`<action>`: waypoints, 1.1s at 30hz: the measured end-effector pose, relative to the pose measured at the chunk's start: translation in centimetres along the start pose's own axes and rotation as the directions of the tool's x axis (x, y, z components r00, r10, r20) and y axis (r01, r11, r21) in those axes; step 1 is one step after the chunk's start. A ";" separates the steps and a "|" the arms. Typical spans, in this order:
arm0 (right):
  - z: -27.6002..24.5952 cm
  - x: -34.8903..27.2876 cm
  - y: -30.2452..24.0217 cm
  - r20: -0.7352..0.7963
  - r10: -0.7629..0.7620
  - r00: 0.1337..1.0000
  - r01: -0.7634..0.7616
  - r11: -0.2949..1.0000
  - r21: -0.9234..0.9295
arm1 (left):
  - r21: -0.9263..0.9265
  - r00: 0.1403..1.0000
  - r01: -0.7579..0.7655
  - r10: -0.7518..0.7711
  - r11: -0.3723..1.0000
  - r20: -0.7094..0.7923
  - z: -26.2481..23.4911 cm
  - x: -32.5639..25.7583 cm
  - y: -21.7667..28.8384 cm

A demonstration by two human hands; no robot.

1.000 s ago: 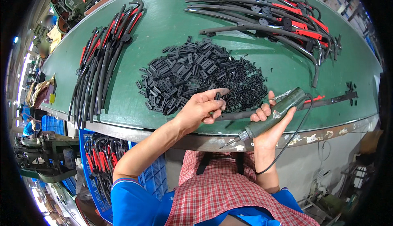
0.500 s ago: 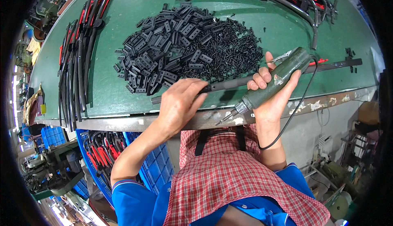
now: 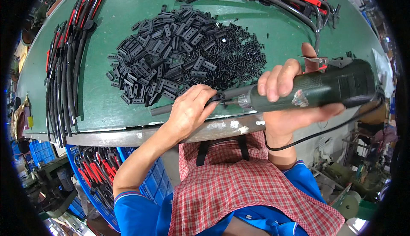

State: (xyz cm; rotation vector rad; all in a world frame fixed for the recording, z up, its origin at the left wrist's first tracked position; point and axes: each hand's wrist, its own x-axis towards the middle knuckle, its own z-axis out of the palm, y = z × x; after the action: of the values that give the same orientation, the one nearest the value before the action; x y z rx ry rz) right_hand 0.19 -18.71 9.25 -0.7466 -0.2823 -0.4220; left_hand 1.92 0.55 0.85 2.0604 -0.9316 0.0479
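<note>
My right hand (image 3: pixel 282 88) is wrapped round a dark green electric screwdriver (image 3: pixel 337 84), its black cord hanging by my wrist. The tool is held nearly level, with its bit pointing left at a small dark part by my left fingertips. A dark tube (image 3: pixel 160 110) lies along the table's near edge, partly behind both hands. My left hand (image 3: pixel 190 107) is closed on the tube, fingertips pinching that small dark part on it. Whether the bit touches a screw there, I cannot tell. Just beyond lie a pile of black slotted blocks (image 3: pixel 149 52) and a heap of small black screws (image 3: pixel 243 52).
Bent black tubes with red parts (image 3: pixel 70 65) lie stacked at the left of the green table (image 3: pixel 115 1). More tube frames (image 3: pixel 294 1) lie at the far right. Below the table's edge, a blue crate (image 3: pixel 87 180) holds similar frames.
My right hand has raised and turned the screwdriver from a downward slant to nearly level, bringing its bit to my left fingertips. My left hand stays at the tube. The view has shifted slightly.
</note>
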 end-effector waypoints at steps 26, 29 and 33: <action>-4.3 -3.4 -0.3 -0.450 0.545 0.707 -0.574 0.814 0.084 | 0.026 0.998 0.000 0.002 1.000 -0.063 -2.4 3.1 0.4; -4.3 -4.5 0.2 -0.409 0.578 0.706 -0.589 0.800 0.113 | 0.319 0.998 -0.046 0.060 0.947 -0.037 -2.1 7.6 -0.4; -5.0 -5.0 0.1 -0.427 0.588 0.687 -0.590 0.795 0.145 | 0.484 0.998 0.037 -0.061 0.874 0.034 2.2 8.7 -2.2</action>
State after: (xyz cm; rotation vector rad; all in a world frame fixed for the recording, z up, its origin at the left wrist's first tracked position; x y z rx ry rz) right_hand -3.67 -20.82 3.69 -0.6766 0.4094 0.0353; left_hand 8.94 -5.43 1.02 2.5571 -0.9662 0.2262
